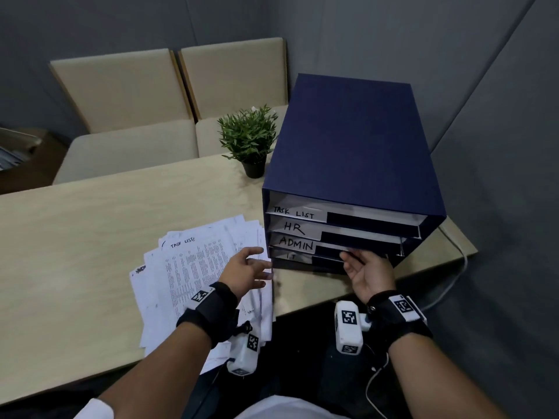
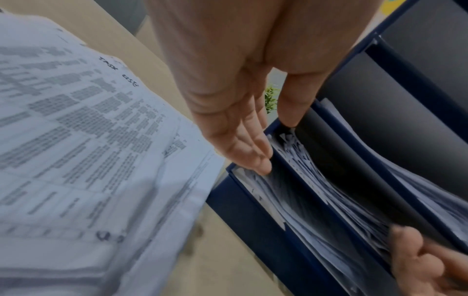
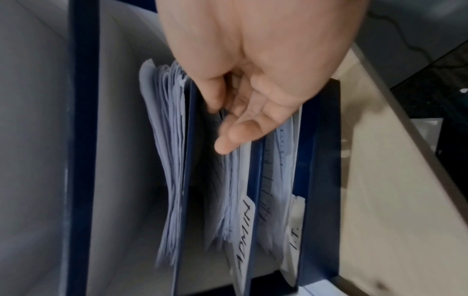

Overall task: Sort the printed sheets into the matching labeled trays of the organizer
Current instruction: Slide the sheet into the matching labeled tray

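A small room with dark grey panelled walls (image 1: 393, 40). A light wood surface (image 1: 75, 237) fills the lower left and centre, its near edge running toward 4 o'clock. Beyond it, at 11 to 12 o'clock, two beige chairs (image 1: 127, 116) stand side by side, backs against the wall. A potted plant (image 1: 248, 140) sits at the surface's far edge, near centre. A grey cable (image 1: 453, 276) hangs off the edge at 3 o'clock. Lighting is dim and even.
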Demonstrator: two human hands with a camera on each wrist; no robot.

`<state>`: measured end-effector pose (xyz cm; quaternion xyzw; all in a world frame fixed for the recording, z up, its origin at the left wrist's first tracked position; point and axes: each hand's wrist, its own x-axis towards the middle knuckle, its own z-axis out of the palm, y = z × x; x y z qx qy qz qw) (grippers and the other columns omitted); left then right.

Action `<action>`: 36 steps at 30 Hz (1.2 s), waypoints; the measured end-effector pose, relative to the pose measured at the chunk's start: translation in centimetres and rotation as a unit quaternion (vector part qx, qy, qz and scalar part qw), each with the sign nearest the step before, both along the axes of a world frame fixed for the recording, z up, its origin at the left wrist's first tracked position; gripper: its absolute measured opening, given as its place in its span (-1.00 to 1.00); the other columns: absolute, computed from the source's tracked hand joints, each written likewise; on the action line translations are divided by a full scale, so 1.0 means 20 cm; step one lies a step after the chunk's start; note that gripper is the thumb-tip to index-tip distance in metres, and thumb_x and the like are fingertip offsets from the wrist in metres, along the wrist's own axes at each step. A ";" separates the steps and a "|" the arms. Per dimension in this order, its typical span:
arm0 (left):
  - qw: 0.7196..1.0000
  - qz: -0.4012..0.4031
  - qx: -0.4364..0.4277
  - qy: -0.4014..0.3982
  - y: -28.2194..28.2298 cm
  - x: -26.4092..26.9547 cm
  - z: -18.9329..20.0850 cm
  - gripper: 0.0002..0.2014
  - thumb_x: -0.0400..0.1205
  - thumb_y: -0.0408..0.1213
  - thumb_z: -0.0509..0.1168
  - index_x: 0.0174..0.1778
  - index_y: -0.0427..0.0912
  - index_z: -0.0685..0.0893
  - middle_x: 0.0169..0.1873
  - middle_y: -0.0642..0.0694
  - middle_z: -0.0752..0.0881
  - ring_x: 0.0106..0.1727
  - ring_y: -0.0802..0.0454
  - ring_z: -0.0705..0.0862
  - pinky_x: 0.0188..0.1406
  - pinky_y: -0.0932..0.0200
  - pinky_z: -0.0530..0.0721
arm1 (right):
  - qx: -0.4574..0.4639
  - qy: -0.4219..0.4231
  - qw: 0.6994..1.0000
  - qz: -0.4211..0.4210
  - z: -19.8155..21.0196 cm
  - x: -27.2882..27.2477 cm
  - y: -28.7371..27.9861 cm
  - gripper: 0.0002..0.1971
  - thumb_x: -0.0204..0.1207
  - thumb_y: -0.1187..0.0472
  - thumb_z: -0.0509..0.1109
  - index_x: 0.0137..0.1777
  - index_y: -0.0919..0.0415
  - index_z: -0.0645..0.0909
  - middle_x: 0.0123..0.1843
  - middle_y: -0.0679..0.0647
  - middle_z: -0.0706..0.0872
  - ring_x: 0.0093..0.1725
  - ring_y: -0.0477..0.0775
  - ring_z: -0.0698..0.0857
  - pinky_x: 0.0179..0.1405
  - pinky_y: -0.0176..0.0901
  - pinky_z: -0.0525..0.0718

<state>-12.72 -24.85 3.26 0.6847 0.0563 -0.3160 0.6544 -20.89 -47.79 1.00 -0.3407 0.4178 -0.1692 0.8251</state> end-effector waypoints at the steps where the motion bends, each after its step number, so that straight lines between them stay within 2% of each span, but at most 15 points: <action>1: 1.000 0.002 0.014 -0.006 0.03 0.00 -0.01 -0.75 0.67 -0.51 0.19 0.25 -0.26 0.49 -0.17 -0.17 0.73 -0.30 -0.04 0.70 -0.35 0.19 0.63 | -0.007 0.001 1.000 0.029 0.01 0.00 0.02 -0.86 0.68 0.37 0.16 -0.08 0.29 0.51 -0.25 0.16 0.74 -0.44 0.00 0.76 -0.52 -0.27 0.59; 4: 0.998 0.011 0.061 -0.030 0.13 0.02 -0.05 -0.78 0.67 -0.45 0.22 0.22 -0.23 0.54 -0.11 -0.15 0.73 -0.14 -0.08 0.69 -0.17 0.10 0.63 | -0.048 0.007 0.988 0.144 0.03 0.01 0.13 -0.91 0.67 0.32 0.26 -0.07 0.20 0.54 -0.38 0.07 0.75 -0.48 -0.01 0.72 -0.55 -0.28 0.58; 6: 0.995 0.015 0.087 -0.049 0.19 0.03 -0.08 -0.79 0.67 -0.43 0.24 0.20 -0.20 0.57 -0.08 -0.13 0.72 -0.06 -0.09 0.67 -0.15 0.10 0.62 | -0.084 0.010 0.971 0.223 0.04 0.03 0.20 -0.91 0.66 0.33 0.27 -0.08 0.18 0.55 -0.31 0.12 0.74 -0.46 0.01 0.72 -0.55 -0.28 0.59; 9: 0.989 0.033 0.130 -0.070 0.34 0.05 -0.13 -0.77 0.65 -0.44 0.24 0.21 -0.20 0.59 -0.03 -0.12 0.70 -0.08 -0.02 0.63 -0.16 0.13 0.60 | -0.132 0.030 0.935 0.327 0.04 0.10 0.34 -0.91 0.65 0.35 0.28 -0.08 0.20 0.56 -0.23 0.17 0.71 -0.41 0.03 0.69 -0.48 -0.24 0.57; 12: 0.979 0.055 0.179 -0.080 0.52 0.07 -0.18 -0.75 0.64 -0.43 0.27 0.23 -0.17 0.62 0.18 -0.17 0.68 0.08 -0.05 0.64 0.12 0.02 0.60 | -0.176 0.053 0.898 0.401 0.00 0.16 0.50 -0.93 0.65 0.36 0.30 -0.06 0.25 0.57 -0.19 0.18 0.70 -0.37 0.04 0.66 -0.48 -0.21 0.55; 14: 0.972 0.060 0.213 -0.080 0.64 0.07 -0.22 -0.71 0.62 -0.42 0.30 0.27 -0.17 0.61 0.29 -0.17 0.63 0.25 -0.11 0.62 0.27 0.00 0.54 | -0.215 0.079 0.873 0.431 -0.04 0.20 0.59 -0.91 0.63 0.35 0.30 -0.10 0.22 0.58 -0.17 0.16 0.70 -0.36 0.04 0.65 -0.47 -0.23 0.52; 16: 0.964 0.053 0.247 -0.078 0.74 0.07 -0.25 -0.66 0.62 -0.39 0.31 0.34 -0.17 0.58 0.38 -0.17 0.57 0.35 -0.13 0.56 0.32 0.05 0.48 | -0.246 0.108 0.852 0.450 -0.07 0.24 0.68 -0.89 0.60 0.36 0.31 -0.13 0.19 0.58 -0.17 0.12 0.68 -0.32 0.04 0.63 -0.44 -0.23 0.50; 18: 0.957 0.047 0.277 -0.069 0.84 0.06 -0.27 -0.62 0.62 -0.37 0.30 0.38 -0.15 0.55 0.44 -0.17 0.52 0.31 -0.14 0.58 0.24 0.12 0.50 | -0.293 0.141 0.823 0.466 -0.11 0.27 0.76 -0.97 0.58 0.33 0.36 -0.05 0.23 0.63 -0.18 0.08 0.67 -0.25 0.05 0.63 -0.35 -0.20 0.54; 19: 0.955 0.047 0.286 -0.065 0.87 0.05 -0.28 -0.61 0.62 -0.36 0.30 0.40 -0.15 0.54 0.43 -0.19 0.52 0.26 -0.16 0.60 0.20 0.10 0.53 | -0.324 0.157 0.805 0.472 -0.13 0.28 0.79 -0.91 0.57 0.29 0.40 0.04 0.25 0.65 -0.16 0.07 0.68 -0.18 0.06 0.64 -0.27 -0.19 0.57; 21: 0.953 0.040 0.295 -0.054 0.93 0.04 -0.31 -0.58 0.61 -0.35 0.31 0.41 -0.16 0.52 0.43 -0.21 0.52 0.28 -0.21 0.59 0.24 0.00 0.57 | -0.380 0.192 0.760 0.491 -0.19 0.30 0.84 -0.71 0.55 0.21 0.45 0.23 0.26 0.63 0.04 0.10 0.70 0.05 0.09 0.66 -0.01 -0.23 0.53; 23: 0.953 0.028 0.297 -0.045 0.98 0.03 -0.33 -0.56 0.61 -0.35 0.30 0.44 -0.14 0.51 0.45 -0.20 0.50 0.32 -0.22 0.58 0.31 -0.07 0.56 | -0.423 0.226 0.719 0.504 -0.23 0.30 0.90 -0.55 0.54 0.13 0.46 0.39 0.26 0.54 0.30 0.13 0.64 0.26 0.11 0.63 0.12 -0.26 0.49; 26: 0.955 0.004 0.294 -0.039 1.02 0.01 -0.35 -0.55 0.61 -0.33 0.29 0.45 -0.10 0.48 0.48 -0.14 0.49 0.31 -0.21 0.60 0.32 -0.07 0.57 | -0.465 0.265 0.680 0.501 -0.27 0.30 0.98 -0.47 0.55 0.08 0.44 0.45 0.27 0.45 0.39 0.17 0.56 0.32 0.17 0.58 0.20 -0.15 0.52; 29: 0.955 -0.024 0.292 -0.043 1.05 0.02 -0.36 -0.55 0.62 -0.31 0.29 0.46 -0.08 0.47 0.47 -0.13 0.50 0.36 -0.17 0.57 0.31 0.03 0.52 | -0.481 0.290 0.670 0.486 -0.30 0.30 1.04 -0.41 0.54 0.07 0.45 0.50 0.27 0.38 0.45 0.21 0.50 0.40 0.22 0.51 0.37 -0.04 0.49; 32: 0.956 -0.042 0.286 -0.041 1.07 0.03 -0.36 -0.53 0.62 -0.30 0.30 0.48 -0.09 0.45 0.48 -0.15 0.49 0.42 -0.14 0.53 0.34 0.06 0.49 | -0.460 0.311 0.686 0.470 -0.33 0.30 1.08 -0.35 0.52 0.07 0.48 0.54 0.22 0.33 0.48 0.21 0.46 0.44 0.26 0.47 0.41 0.06 0.49; 36: 0.958 -0.062 0.278 -0.043 1.09 0.04 -0.37 -0.53 0.63 -0.30 0.29 0.49 -0.10 0.43 0.49 -0.16 0.47 0.48 -0.11 0.47 0.36 0.09 0.45 | -0.431 0.290 0.722 0.457 -0.31 0.29 1.13 -0.52 0.58 0.19 0.41 0.46 0.26 0.40 0.42 0.19 0.55 0.34 0.23 0.58 0.24 -0.12 0.54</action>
